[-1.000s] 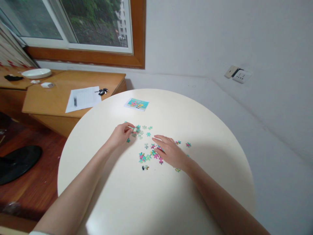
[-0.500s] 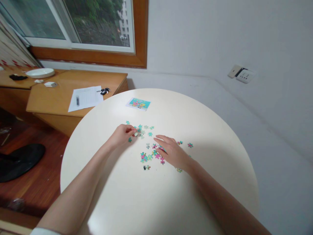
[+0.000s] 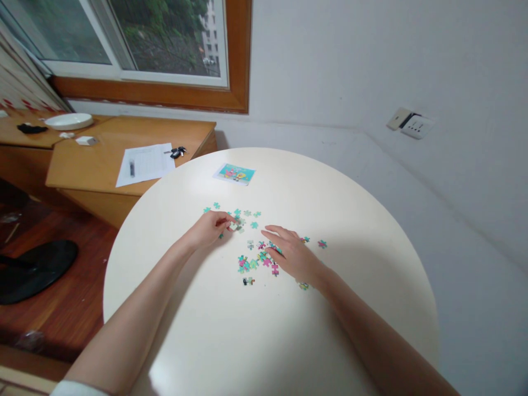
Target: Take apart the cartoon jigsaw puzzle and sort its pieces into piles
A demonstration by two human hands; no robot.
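Observation:
My left hand point(image 3: 210, 228) is closed in a pinch on a pale jigsaw puzzle piece point(image 3: 235, 226), at the left edge of a loose group of mostly teal and pale green pieces. One teal piece point(image 3: 254, 225) lies apart on the right side of that group. My right hand point(image 3: 295, 253) is open, its fingers spread low over pink and teal pieces and partly hiding them. Left of it are several multicoloured pieces point(image 3: 243, 264) close together. A single piece with black on it point(image 3: 248, 281) lies nearer me. Beyond my right hand is a pink and teal piece point(image 3: 322, 243).
A picture card point(image 3: 235, 174) with cartoon figures lies toward the far side of the round white table point(image 3: 264, 341). A wooden desk point(image 3: 91, 170) at the left holds paper point(image 3: 146, 165), keys point(image 3: 178, 152) and a white dish point(image 3: 69, 121).
My left hand has shifted slightly right, its fingertips now further into the teal group. A teal piece shows behind its wrist side. My right hand stays nearly still.

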